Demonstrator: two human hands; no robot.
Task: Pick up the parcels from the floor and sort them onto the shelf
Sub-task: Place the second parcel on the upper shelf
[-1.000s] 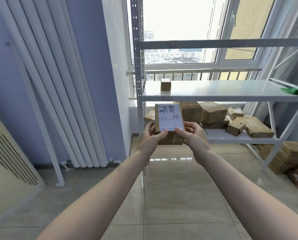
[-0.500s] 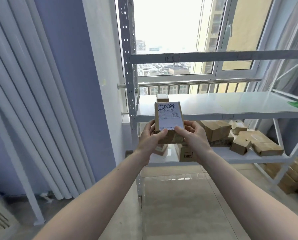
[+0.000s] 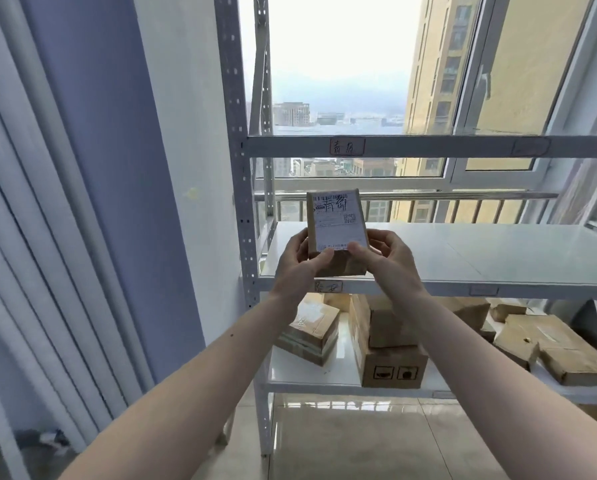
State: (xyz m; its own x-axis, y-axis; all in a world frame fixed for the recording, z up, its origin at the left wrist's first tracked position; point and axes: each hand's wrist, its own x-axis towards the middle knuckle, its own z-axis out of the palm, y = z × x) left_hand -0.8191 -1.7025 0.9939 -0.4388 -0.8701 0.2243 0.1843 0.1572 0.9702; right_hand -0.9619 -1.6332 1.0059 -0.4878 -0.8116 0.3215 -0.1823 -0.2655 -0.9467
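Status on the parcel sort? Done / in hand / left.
Done: several cardboard boxes already sit on the lower shelf. In hand: the left hand and right hand hold one labelled parcel up at the middle shelf, not yet set down. Left: placing it; the bare floor shows no parcels in this view, so the remaining count is unknown.

Both arms outstretched; left hand [image 3: 295, 263] and right hand [image 3: 385, 259] raised together, fingers curled, thumbs forward, gripping.
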